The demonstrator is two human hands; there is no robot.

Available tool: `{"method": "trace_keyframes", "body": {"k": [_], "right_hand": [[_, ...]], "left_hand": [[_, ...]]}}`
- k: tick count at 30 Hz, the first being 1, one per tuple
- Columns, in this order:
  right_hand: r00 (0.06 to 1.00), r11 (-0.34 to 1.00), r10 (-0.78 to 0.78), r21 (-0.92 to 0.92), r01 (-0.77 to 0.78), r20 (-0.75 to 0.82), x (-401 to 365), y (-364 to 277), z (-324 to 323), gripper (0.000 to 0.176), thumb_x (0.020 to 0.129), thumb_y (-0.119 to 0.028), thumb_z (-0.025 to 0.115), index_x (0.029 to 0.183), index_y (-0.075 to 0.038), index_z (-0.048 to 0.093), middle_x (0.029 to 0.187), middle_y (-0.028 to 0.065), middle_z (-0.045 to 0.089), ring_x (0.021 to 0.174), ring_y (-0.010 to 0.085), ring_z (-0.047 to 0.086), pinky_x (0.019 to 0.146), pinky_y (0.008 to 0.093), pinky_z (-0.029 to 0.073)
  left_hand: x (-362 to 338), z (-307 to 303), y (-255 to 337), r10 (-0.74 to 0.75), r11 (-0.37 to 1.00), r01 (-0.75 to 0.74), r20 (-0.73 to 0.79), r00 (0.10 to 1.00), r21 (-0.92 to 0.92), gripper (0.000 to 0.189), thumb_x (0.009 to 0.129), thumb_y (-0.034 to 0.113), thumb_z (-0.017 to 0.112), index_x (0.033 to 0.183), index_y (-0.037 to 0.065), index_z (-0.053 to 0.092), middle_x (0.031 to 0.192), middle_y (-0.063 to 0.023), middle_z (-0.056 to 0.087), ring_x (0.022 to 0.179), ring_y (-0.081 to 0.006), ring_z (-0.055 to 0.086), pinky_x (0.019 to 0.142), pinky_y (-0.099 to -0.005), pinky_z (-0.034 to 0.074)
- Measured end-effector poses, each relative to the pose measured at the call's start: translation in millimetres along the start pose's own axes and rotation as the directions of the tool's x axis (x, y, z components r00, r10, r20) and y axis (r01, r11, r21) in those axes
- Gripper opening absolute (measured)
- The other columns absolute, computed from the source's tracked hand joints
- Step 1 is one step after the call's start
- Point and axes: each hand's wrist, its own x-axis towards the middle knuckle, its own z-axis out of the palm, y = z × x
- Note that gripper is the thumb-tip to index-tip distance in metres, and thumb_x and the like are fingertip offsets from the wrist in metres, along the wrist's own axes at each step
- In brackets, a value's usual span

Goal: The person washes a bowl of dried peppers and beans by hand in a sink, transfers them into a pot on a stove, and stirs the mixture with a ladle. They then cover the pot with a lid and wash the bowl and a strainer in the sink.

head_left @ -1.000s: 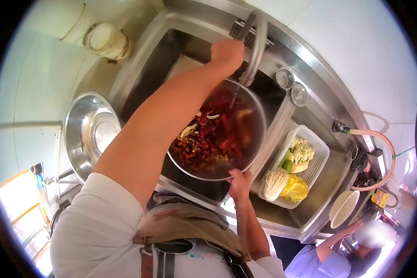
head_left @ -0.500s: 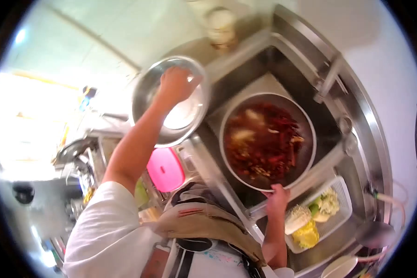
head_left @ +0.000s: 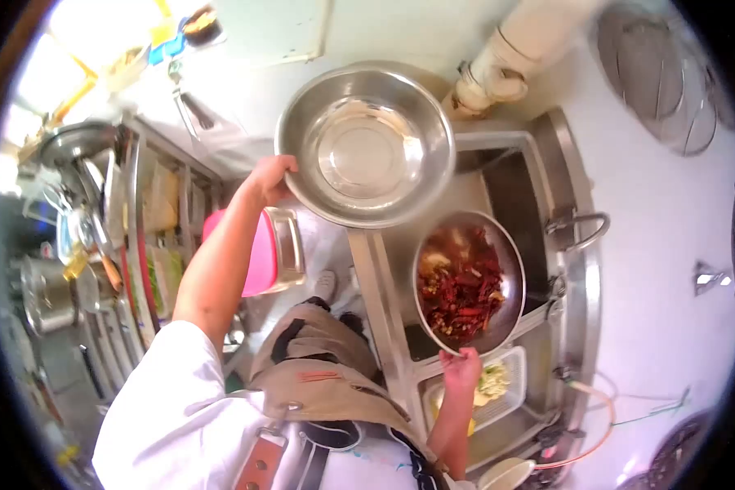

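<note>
My left hand grips the near-left rim of a large stainless-steel bowl. Nothing shows inside the bowl, and its inner base shines. With my right hand I grasp the near edge of a round pan, over the sink. I cannot see whether the pan has a handle there. Red dried chillies lie in it with brownish-red liquid, small peppercorn-like bits and pale lumps. Contents have gathered toward the left and near side, baring the dark right wall. The bowl is up and left of the pan, apart from it.
Below the pan, a white basket with pale and yellow food sits in the near sink basin. A tap rises on the sink's right edge. A pink lid and a utensil rack stand left. A pipe runs behind.
My left hand has moved from inside the bowl to its rim. The pan now looks tilted, its contents shifted and less liquid showing. The view has turned and shifted.
</note>
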Motion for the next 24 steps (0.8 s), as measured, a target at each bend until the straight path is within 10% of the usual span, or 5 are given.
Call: {"method": "trace_keyframes", "body": {"k": [5, 15, 19, 24], "right_hand": [[0.986, 0.979, -0.164, -0.121, 0.163, 0.004, -90.7, -28.2, 23.9, 0.027, 0.070, -0.009, 0.054, 0.096, -0.003, 0.056, 0.094, 0.0122, 0.064, 0.081, 0.0279, 0.061, 0.071, 0.0426, 0.052], [0.844, 0.816, -0.333, -0.320, 0.481, 0.420, -154.7, -69.8, 37.4, 0.029, 0.069, -0.012, 0.053, 0.095, 0.000, 0.056, 0.093, 0.0136, 0.062, 0.074, 0.0296, 0.065, 0.048, 0.0403, 0.058], [0.823, 0.748, -0.213, -0.454, 0.484, 0.527, -208.5, -102.8, 42.0, 0.015, 0.069, -0.013, 0.054, 0.082, -0.006, 0.056, 0.087, 0.0090, 0.063, 0.071, 0.0230, 0.064, 0.050, 0.0341, 0.054], [0.808, 0.536, 0.052, -0.699, 0.473, 0.587, -235.1, -166.9, 60.2, 0.007, 0.070, -0.005, 0.058, 0.075, 0.001, 0.056, 0.075, 0.0085, 0.053, 0.069, 0.0231, 0.054, 0.060, 0.0356, 0.046]], "left_hand": [[-68.3, 24.2, 38.3, 0.073, 0.973, -0.095, -0.108, 0.992, -0.212, 0.041, 0.074, -0.003, 0.051, 0.116, -0.006, 0.050, 0.098, -0.0200, 0.060, 0.082, -0.0330, 0.065, 0.064, -0.0484, 0.057], [-278.5, 70.6, -56.2, 0.172, 0.980, -0.188, -0.188, 0.967, -0.070, 0.037, 0.074, 0.008, 0.060, 0.111, 0.005, 0.058, 0.086, -0.0106, 0.062, 0.074, -0.0237, 0.060, 0.055, -0.0409, 0.050], [-373.0, 143.8, -83.2, -0.093, 0.979, 0.031, -0.308, 0.947, -0.199, 0.037, 0.072, 0.009, 0.058, 0.109, 0.006, 0.058, 0.080, -0.0093, 0.061, 0.065, -0.0199, 0.058, 0.045, -0.0352, 0.045], [-486.0, 182.9, -71.1, -0.101, 0.891, -0.090, -0.388, 0.916, -0.446, 0.040, 0.075, 0.008, 0.055, 0.115, 0.009, 0.054, 0.078, -0.0079, 0.059, 0.052, -0.0168, 0.053, 0.034, -0.0331, 0.037]]}}
